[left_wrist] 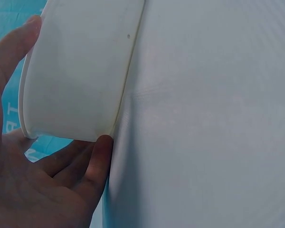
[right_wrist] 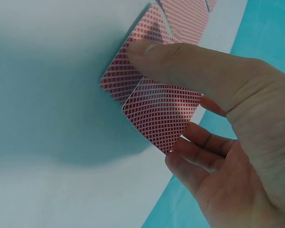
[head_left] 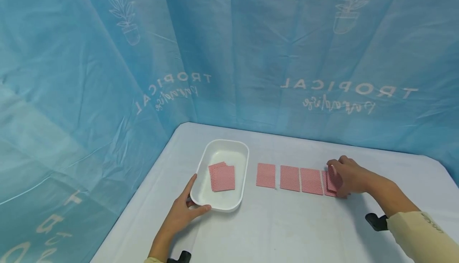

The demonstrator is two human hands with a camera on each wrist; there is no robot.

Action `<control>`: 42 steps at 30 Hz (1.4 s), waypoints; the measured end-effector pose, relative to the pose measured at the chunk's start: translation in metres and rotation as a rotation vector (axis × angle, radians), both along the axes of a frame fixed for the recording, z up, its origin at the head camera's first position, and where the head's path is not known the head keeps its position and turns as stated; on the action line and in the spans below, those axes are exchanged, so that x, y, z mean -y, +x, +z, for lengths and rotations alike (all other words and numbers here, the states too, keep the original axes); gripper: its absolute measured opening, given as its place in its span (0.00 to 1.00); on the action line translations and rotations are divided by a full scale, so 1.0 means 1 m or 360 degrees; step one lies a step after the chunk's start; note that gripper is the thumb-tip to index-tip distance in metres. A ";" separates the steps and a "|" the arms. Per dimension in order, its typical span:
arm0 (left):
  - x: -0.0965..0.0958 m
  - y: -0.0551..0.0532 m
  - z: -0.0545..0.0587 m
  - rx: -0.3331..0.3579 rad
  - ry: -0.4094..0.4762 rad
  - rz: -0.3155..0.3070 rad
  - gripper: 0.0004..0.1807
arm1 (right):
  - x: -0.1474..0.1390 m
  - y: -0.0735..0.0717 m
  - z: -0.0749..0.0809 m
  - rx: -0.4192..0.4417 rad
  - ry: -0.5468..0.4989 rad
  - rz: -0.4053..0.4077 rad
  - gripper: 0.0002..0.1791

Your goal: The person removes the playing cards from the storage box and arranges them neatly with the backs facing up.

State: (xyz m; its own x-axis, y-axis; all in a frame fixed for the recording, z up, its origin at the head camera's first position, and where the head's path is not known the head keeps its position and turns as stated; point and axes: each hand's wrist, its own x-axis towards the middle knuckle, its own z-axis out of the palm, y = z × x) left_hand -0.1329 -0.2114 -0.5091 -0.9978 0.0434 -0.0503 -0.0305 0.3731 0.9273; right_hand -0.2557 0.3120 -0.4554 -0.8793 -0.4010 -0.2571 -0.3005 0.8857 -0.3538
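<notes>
My left hand (head_left: pixel 181 213) grips the near left corner of a white plastic tray (head_left: pixel 241 199). In the left wrist view its thumb lies at the rim, and the other fingers bend round the tray's outer wall (left_wrist: pixel 80 76). Several face-down playing cards (head_left: pixel 224 178), red-patterned, overlap inside the tray. At the right end of a row, my right hand (head_left: pixel 353 177) pinches a playing card (right_wrist: pixel 164 114) between thumb and fingers. The held card, slightly bent, overlaps another card (right_wrist: pixel 126 76) at the thumb tip. The held card's face is hidden.
Left along the row lie separate face-down cards, among them one card (head_left: pixel 265 175) nearest the tray, then another card (head_left: pixel 289 178) and a third card (head_left: pixel 311 181). A white cloth (head_left: pixel 287 231) covers the table. Blue printed curtains (head_left: pixel 251 55) hang behind and at the left.
</notes>
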 end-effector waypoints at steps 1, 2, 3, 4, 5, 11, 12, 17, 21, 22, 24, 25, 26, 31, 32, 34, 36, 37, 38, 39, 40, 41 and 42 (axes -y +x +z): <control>0.000 0.000 0.000 -0.0005 -0.0002 -0.0003 0.58 | -0.001 0.000 -0.001 0.0003 0.0012 -0.0007 0.54; 0.000 0.000 0.000 -0.0008 -0.0007 -0.0004 0.58 | -0.002 0.000 -0.002 0.0003 0.0025 -0.0011 0.55; 0.000 0.000 0.001 -0.0010 -0.0014 -0.0002 0.58 | -0.003 0.000 -0.002 0.0001 0.0037 -0.0009 0.55; 0.000 0.000 0.001 -0.0015 -0.0015 -0.0004 0.58 | -0.004 0.000 -0.003 -0.0001 0.0046 -0.0010 0.56; 0.000 0.000 0.001 -0.0023 -0.0015 -0.0005 0.58 | -0.004 0.000 -0.003 -0.0004 0.0056 -0.0011 0.56; 0.001 -0.001 -0.001 -0.0006 0.0018 -0.0004 0.58 | -0.011 0.001 -0.001 -0.0021 0.0114 -0.0002 0.56; 0.001 -0.001 -0.001 -0.0005 0.0032 -0.0004 0.58 | -0.012 0.002 -0.001 -0.0020 0.0127 -0.0008 0.56; 0.000 -0.001 -0.001 -0.0024 0.0069 -0.0011 0.58 | -0.018 0.003 -0.002 0.0002 0.0158 -0.0016 0.56; -0.001 -0.001 -0.001 -0.0023 0.0046 -0.0010 0.58 | -0.023 0.004 -0.002 0.0011 0.0179 -0.0016 0.56; -0.001 -0.001 -0.001 -0.0021 0.0038 -0.0012 0.58 | -0.024 0.005 -0.002 0.0006 0.0183 -0.0015 0.56; 0.000 0.000 0.000 -0.0013 0.0029 -0.0011 0.58 | -0.026 0.006 -0.002 0.0002 0.0187 -0.0013 0.55; 0.000 0.001 0.000 -0.0006 0.0023 -0.0008 0.58 | -0.026 0.006 -0.003 0.0003 0.0187 -0.0011 0.55; 0.001 0.002 -0.001 -0.0002 0.0022 -0.0002 0.58 | -0.027 0.007 -0.003 0.0005 0.0187 -0.0009 0.55; 0.004 0.005 -0.003 0.0004 0.0025 0.0005 0.58 | -0.028 0.010 -0.006 0.0042 0.0214 -0.0004 0.52; 0.004 0.005 -0.004 0.0001 0.0028 0.0007 0.58 | -0.028 0.011 -0.006 0.0039 0.0226 0.0000 0.52; 0.004 0.004 -0.003 0.0002 0.0025 0.0000 0.58 | -0.030 0.012 -0.006 0.0039 0.0247 0.0005 0.51; 0.003 0.003 -0.004 0.0001 0.0014 0.0000 0.58 | -0.033 0.013 -0.005 0.0034 0.0259 0.0003 0.52; 0.003 0.002 -0.003 0.0000 0.0010 0.0000 0.58 | -0.034 0.013 -0.005 0.0034 0.0262 0.0005 0.52; 0.002 0.002 -0.003 0.0000 0.0008 0.0000 0.58 | -0.035 0.013 -0.004 0.0035 0.0265 0.0005 0.52; 0.002 0.001 -0.003 -0.0005 0.0007 -0.0002 0.58 | -0.036 0.014 -0.003 0.0043 0.0267 0.0004 0.52; 0.002 0.001 -0.003 -0.0011 0.0008 -0.0004 0.58 | -0.037 0.014 -0.002 0.0048 0.0272 0.0003 0.52; 0.002 0.000 -0.003 -0.0018 0.0017 -0.0006 0.58 | -0.037 0.014 -0.002 0.0053 0.0277 0.0000 0.52; 0.001 0.000 -0.003 -0.0022 0.0026 -0.0006 0.58 | -0.038 0.014 -0.001 0.0054 0.0285 -0.0002 0.52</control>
